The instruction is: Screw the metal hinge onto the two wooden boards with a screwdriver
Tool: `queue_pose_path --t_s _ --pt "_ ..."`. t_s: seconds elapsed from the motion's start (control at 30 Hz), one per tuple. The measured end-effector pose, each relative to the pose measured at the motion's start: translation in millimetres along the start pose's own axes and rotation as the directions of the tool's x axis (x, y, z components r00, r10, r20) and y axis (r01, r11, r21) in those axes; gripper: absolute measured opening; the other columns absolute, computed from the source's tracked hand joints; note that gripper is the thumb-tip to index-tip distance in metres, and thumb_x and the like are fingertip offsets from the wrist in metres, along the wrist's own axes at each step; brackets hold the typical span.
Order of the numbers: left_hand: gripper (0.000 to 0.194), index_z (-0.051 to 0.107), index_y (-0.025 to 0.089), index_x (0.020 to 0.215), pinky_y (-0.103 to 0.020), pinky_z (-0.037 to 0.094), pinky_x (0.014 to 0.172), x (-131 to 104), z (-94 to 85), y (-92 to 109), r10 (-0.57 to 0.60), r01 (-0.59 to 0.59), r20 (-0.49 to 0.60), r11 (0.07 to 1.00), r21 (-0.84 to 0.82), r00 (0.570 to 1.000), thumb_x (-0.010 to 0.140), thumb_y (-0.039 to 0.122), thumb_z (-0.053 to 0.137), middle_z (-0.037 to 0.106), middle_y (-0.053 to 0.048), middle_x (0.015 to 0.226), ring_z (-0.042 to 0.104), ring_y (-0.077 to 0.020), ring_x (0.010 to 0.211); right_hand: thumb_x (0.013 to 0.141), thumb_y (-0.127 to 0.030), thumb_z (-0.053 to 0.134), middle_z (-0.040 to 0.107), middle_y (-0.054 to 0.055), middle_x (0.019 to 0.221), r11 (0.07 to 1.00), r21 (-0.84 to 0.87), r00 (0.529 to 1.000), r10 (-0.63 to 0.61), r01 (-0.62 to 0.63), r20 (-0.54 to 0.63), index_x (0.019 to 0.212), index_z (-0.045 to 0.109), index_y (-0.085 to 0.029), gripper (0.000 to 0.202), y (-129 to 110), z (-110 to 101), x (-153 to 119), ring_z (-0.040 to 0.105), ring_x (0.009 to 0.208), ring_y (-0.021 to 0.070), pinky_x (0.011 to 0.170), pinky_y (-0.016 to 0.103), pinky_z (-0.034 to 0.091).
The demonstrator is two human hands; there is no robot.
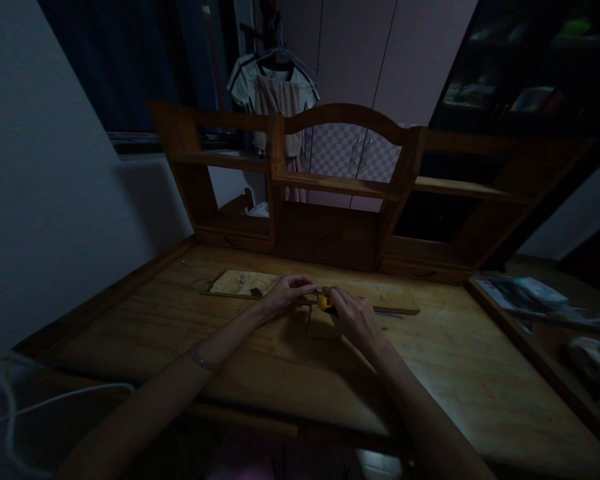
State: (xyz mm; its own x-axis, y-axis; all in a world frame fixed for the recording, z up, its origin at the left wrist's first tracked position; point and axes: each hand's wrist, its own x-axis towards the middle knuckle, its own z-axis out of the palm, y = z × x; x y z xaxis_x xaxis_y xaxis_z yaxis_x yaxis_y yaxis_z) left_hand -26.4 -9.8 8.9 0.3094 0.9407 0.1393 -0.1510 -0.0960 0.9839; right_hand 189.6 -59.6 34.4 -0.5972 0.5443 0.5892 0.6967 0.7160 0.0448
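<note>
A yellow and black tool (325, 303), perhaps a tape measure, is in my right hand (353, 313), whose fingers wrap round it. My left hand (293, 291) pinches a small shiny piece at the tool's far end; its exact shape is too small to tell. Both hands meet just above the near edge of a long wooden board (245, 283), which lies across the wooden desk (190, 347). The board's left part looks pale and worn, with a dark patch. Below the hands, a small square piece (324, 327) rests on the desk.
A wooden shelf unit (330, 183) stands along the desk's back. Thin rods lie near the board, and a small metal item (184, 263) sits at the back left. A white cable (75, 392) hangs at the lower left. Papers and bags (540, 297) lie at the right.
</note>
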Motion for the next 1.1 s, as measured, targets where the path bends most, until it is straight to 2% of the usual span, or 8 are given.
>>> queue_pose_path --t_s 0.23,0.47,0.67,1.1 --pt "0.036 0.071 0.015 0.088 -0.030 0.052 0.086 -0.7 0.4 -2.8 0.036 -0.036 0.072 0.999 -0.005 0.997 0.072 0.043 0.084 0.070 -0.004 0.087 0.066 -0.0155 0.084 0.092 -0.004 0.049 0.072 0.011 0.117 1.000 0.024 0.997 -0.002 0.004 -0.072 0.131 0.053 -0.016 0.041 0.3 -2.2 -1.8 0.070 0.100 0.0194 0.073 0.026 0.051" --pt "0.040 0.068 0.014 0.087 -0.029 0.054 0.080 -3.9 5.2 1.7 -0.010 0.011 0.079 1.000 -0.020 0.997 0.067 0.043 0.087 0.067 -0.003 0.086 0.064 -0.0146 0.083 0.091 -0.008 0.053 0.075 0.009 0.102 0.998 0.061 0.994 -0.008 0.015 -0.105 0.118 0.060 -0.017 0.029 2.0 0.3 -2.5 0.071 0.087 0.0173 0.072 0.025 0.051" --pt "0.041 0.069 0.014 0.087 -0.030 0.054 0.082 -3.5 6.2 2.9 0.002 0.000 0.059 1.000 -0.030 0.998 0.064 0.041 0.089 0.068 -0.002 0.084 0.065 -0.0146 0.082 0.091 -0.008 0.054 0.074 0.009 0.104 0.996 0.083 0.994 -0.028 0.037 -0.105 0.119 0.059 -0.018 0.030 0.3 4.3 -2.9 0.070 0.091 0.0171 0.074 0.024 0.050" --pt "0.039 0.067 0.013 0.088 -0.028 0.052 0.080 -3.7 6.4 3.9 0.024 -0.028 0.088 0.999 0.035 0.996 0.070 0.043 0.085 0.069 -0.004 0.087 0.066 -0.0152 0.083 0.090 -0.008 0.055 0.075 0.007 0.102 0.997 0.073 0.993 -0.015 0.023 -0.113 0.111 0.059 -0.019 0.024 -1.4 2.4 -0.6 0.071 0.089 0.0168 0.071 0.023 0.048"
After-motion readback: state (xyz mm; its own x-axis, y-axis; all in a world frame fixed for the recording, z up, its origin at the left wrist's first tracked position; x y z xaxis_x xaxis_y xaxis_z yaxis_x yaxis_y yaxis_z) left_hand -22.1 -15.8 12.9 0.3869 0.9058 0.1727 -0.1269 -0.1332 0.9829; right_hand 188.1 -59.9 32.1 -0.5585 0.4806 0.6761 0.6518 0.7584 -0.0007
